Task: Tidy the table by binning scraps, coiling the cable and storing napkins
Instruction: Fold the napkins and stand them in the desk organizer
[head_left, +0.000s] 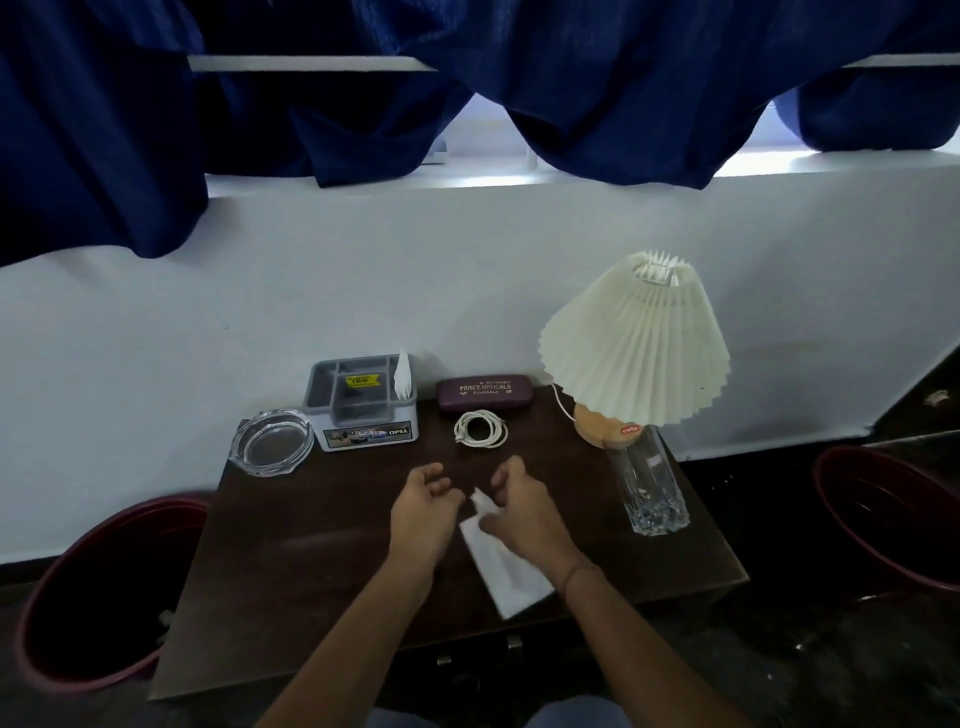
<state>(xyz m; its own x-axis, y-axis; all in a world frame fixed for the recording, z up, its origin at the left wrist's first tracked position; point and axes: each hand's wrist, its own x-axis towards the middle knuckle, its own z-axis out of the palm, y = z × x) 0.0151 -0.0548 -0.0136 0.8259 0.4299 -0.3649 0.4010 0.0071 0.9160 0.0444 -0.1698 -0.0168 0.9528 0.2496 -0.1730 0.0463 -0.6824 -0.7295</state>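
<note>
A white napkin (501, 566) lies on the dark wooden table (311, 561) near its front edge. My right hand (519, 512) pinches the napkin's far corner and lifts it off the wood. My left hand (423, 506) hovers just left of that corner with fingers curled and apart, holding nothing. A coiled white cable (480, 428) rests behind my hands. A grey compartment organiser (363, 410) at the back holds another folded napkin (402, 376) upright in its right slot. A dark red bin (98, 587) stands on the floor at the left.
A glass ashtray (272, 441) sits left of the organiser. A maroon glasses case (484, 392) lies at the back. A pleated lamp (636, 343) and a tall glass tumbler (649, 480) occupy the right side. Another dark red bin (893, 514) stands at the far right.
</note>
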